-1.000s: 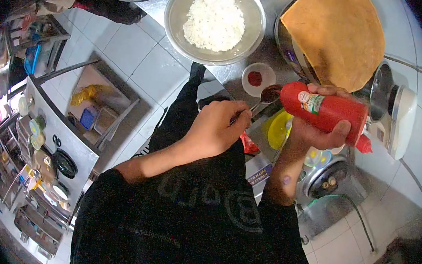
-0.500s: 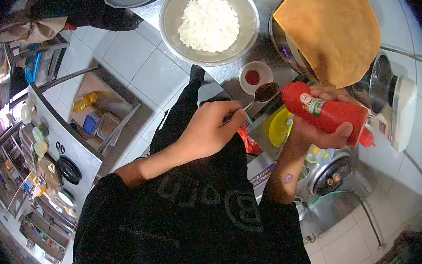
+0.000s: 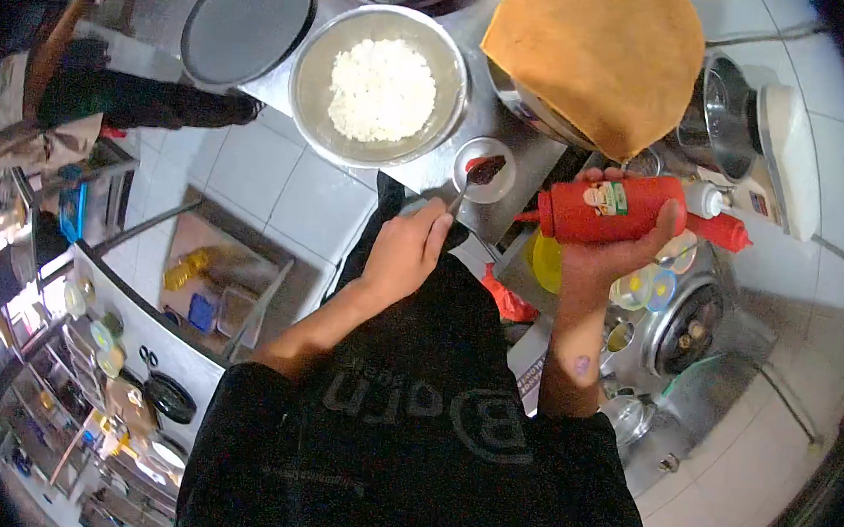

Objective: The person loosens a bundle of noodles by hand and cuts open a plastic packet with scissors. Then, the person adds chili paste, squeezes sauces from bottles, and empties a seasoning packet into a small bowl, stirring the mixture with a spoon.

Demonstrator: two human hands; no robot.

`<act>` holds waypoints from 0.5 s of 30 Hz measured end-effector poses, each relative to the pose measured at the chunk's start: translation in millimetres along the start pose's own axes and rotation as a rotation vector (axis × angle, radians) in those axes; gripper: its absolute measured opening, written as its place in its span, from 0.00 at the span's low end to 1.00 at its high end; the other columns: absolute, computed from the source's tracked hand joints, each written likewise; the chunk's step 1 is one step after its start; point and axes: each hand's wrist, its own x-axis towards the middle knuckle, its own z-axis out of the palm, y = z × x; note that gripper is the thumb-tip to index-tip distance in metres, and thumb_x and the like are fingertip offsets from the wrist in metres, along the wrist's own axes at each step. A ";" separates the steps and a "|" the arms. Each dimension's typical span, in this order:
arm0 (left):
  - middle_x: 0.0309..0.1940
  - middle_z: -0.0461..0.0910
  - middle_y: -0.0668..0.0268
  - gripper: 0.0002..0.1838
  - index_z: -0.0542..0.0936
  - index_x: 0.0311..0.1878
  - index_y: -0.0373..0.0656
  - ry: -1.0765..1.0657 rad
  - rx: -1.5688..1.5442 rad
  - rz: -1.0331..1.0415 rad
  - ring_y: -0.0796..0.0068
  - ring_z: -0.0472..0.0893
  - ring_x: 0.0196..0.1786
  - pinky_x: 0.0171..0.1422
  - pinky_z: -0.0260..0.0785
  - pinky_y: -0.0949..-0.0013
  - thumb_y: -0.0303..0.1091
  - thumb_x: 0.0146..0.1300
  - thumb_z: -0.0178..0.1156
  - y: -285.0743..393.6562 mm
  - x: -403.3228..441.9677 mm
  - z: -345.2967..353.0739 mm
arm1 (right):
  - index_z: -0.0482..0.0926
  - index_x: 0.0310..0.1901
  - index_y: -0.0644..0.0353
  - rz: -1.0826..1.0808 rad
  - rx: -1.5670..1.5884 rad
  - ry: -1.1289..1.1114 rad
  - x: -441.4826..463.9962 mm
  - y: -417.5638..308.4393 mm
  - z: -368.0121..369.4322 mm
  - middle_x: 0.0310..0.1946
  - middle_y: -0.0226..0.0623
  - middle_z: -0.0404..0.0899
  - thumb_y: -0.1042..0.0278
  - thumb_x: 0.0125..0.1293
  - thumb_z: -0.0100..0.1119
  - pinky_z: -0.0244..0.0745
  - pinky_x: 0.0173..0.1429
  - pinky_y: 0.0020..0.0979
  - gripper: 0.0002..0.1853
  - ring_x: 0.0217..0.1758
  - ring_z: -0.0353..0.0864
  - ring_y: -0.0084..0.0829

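My left hand (image 3: pixel 408 250) is closed around the handle of a metal spoon (image 3: pixel 459 203). The spoon's bowl, dark with red sauce, is over or in a small white bowl (image 3: pixel 501 187) that has red stuff in it; whether they touch I cannot tell. In my right hand (image 3: pixel 611 255) lies a red squeeze bottle (image 3: pixel 632 210) with a label, held on its side, its nozzle pointing left toward the small bowl. Beyond the small bowl stands a large metal bowl (image 3: pixel 306 103) of white crumbly food.
A flat brown sheet (image 3: pixel 596 53) covers a pot at the back right. A dark round pan (image 3: pixel 247 22) sits left of the metal bowl. Another red bottle (image 3: pixel 721 232) and a white-capped bottle (image 3: pixel 706 200) are at the right. Another person's arm (image 3: pixel 60 41) shows far left.
The spoon has gone from under the bottle's nozzle to the small white bowl. The bottle stays in my right hand, its nozzle now apart from the spoon. The view has shifted.
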 end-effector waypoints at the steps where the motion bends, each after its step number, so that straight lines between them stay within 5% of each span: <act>1: 0.35 0.81 0.45 0.08 0.74 0.46 0.37 0.035 0.157 0.053 0.40 0.84 0.40 0.39 0.74 0.45 0.33 0.79 0.53 -6.0 1.8 4.4 | 0.80 0.46 0.62 0.043 0.056 0.012 -2.3 -3.8 -4.7 0.39 0.46 0.85 0.31 0.66 0.64 0.80 0.57 0.49 0.34 0.43 0.83 0.47; 4: 0.38 0.79 0.49 0.06 0.74 0.50 0.39 0.042 0.434 0.208 0.43 0.83 0.38 0.39 0.75 0.49 0.28 0.74 0.56 -38.9 3.9 16.3 | 0.78 0.49 0.58 0.015 0.074 0.026 -9.4 -15.0 -16.3 0.38 0.44 0.85 0.30 0.68 0.62 0.83 0.53 0.50 0.33 0.40 0.86 0.48; 7: 0.40 0.76 0.59 0.15 0.76 0.51 0.38 0.071 0.812 0.425 0.61 0.81 0.38 0.42 0.73 0.59 0.28 0.59 0.61 -49.7 8.3 15.5 | 0.79 0.48 0.62 -0.010 0.121 0.066 -21.7 -26.4 -21.2 0.39 0.46 0.84 0.32 0.69 0.61 0.81 0.53 0.48 0.33 0.42 0.84 0.46; 15: 0.40 0.75 0.60 0.11 0.77 0.49 0.42 0.075 0.917 0.474 0.62 0.80 0.41 0.46 0.71 0.58 0.28 0.63 0.59 -57.7 13.1 7.4 | 0.78 0.48 0.62 -0.095 0.080 0.139 -32.4 -41.5 -52.9 0.38 0.46 0.84 0.33 0.71 0.58 0.82 0.51 0.46 0.32 0.40 0.85 0.46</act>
